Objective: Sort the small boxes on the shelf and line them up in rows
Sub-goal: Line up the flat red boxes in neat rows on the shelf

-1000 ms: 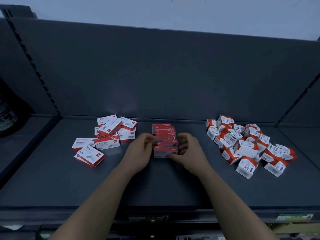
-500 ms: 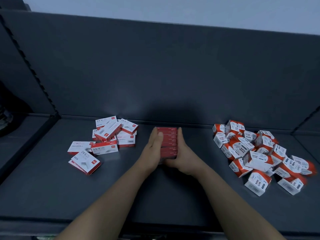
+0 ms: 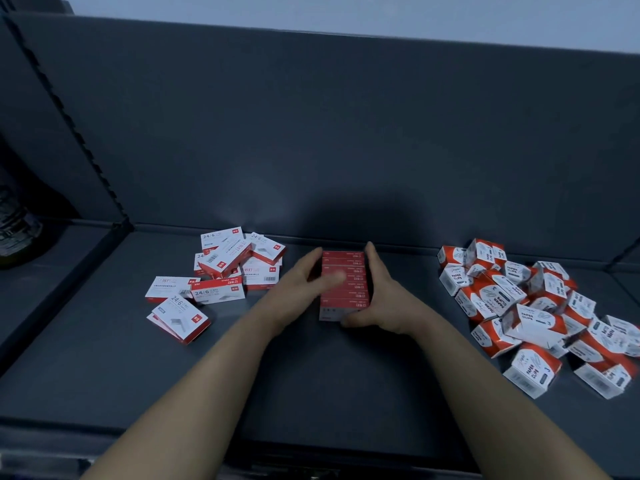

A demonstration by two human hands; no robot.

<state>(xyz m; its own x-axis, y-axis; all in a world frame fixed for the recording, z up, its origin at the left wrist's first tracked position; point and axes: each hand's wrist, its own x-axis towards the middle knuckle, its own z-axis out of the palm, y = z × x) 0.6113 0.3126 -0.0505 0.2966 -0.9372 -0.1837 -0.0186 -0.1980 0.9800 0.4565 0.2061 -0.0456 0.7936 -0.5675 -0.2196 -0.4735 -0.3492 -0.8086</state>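
A tight row of several red staple boxes (image 3: 349, 268) stands on edge in the middle of the dark shelf (image 3: 104, 358), running from the back wall toward me. My left hand (image 3: 298, 289) presses flat against the row's left side, its thumb across the top. My right hand (image 3: 384, 296) presses the right side, thumb curled round the nearest box. A loose heap of red-and-white 24/6 staple boxes (image 3: 221, 268) lies to the left. A jumbled pile of paper-clip boxes (image 3: 533, 306) lies to the right.
The shelf's grey back wall (image 3: 311, 133) rises just behind the row. A slotted upright (image 3: 69, 116) and a lower side shelf with a dark object (image 3: 17, 230) are at the far left. The shelf's front edge (image 3: 173, 431) runs below my forearms.
My hands went from handling the nearest red box to squeezing the whole row from both sides. The row now stands straight and compact. The camera has shifted closer.
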